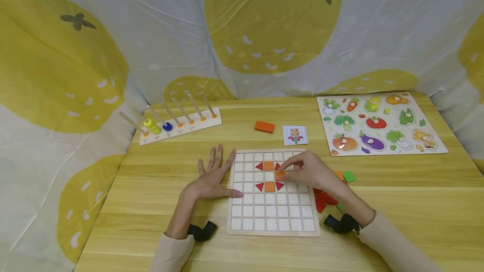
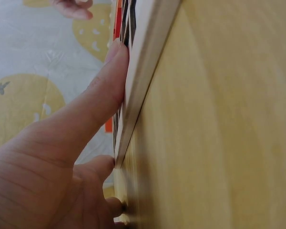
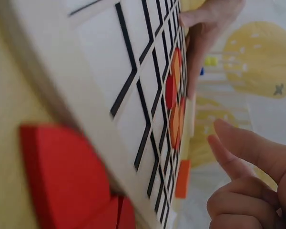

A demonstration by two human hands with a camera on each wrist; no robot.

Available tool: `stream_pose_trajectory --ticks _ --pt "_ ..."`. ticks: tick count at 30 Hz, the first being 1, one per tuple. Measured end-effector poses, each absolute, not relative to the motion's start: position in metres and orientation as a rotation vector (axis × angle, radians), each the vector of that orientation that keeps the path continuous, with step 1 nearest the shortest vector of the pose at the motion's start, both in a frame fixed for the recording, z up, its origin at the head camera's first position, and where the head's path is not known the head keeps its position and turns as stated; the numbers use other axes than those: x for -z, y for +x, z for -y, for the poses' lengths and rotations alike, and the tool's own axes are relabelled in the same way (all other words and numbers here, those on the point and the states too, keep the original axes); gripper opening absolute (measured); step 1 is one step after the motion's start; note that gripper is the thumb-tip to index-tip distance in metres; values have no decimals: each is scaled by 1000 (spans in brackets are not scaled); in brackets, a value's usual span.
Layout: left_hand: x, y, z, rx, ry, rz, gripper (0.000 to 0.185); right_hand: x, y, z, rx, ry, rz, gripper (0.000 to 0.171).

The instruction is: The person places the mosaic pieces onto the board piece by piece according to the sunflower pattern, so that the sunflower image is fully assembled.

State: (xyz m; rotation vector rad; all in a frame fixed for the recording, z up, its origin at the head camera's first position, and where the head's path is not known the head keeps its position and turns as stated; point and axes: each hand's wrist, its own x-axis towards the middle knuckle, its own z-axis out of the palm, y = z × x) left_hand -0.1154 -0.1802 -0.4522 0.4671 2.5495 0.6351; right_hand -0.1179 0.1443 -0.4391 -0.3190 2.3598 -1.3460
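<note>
Orange tile (image 1: pixel 279 175) is seen at nine o'clock from right hand (image 1: pixel 311 172), the nearer; grip relaxed, nothing pinched. Grid board (image 1: pixel 271 210) is touched by left hand (image 1: pixel 211 180).

One grid board (image 1: pixel 271 211) has three orange squares (image 1: pixel 269 187) and four red triangles (image 1: pixel 259 187) showing on it. Behind it: one little picture card (image 1: pixel 289 135); to the left, one stand (image 1: pixel 202 125) with seven sticks (image 1: pixel 196 106); to the right, one vegetable puzzle (image 1: pixel 355 123).
</note>
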Motion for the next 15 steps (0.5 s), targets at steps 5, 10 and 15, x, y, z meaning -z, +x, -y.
stream_pose_trajectory --ticks 5,10,15 --pt "452 -115 180 -647 473 -2547 127 440 -118 -193 1323 -309 -2390 24" --pt "451 -115 180 -645 473 -2542 127 443 -119 -236 1293 -300 -2380 32" --pt "451 -115 179 -654 467 -2536 127 443 -121 -266 1227 -268 -2379 36"
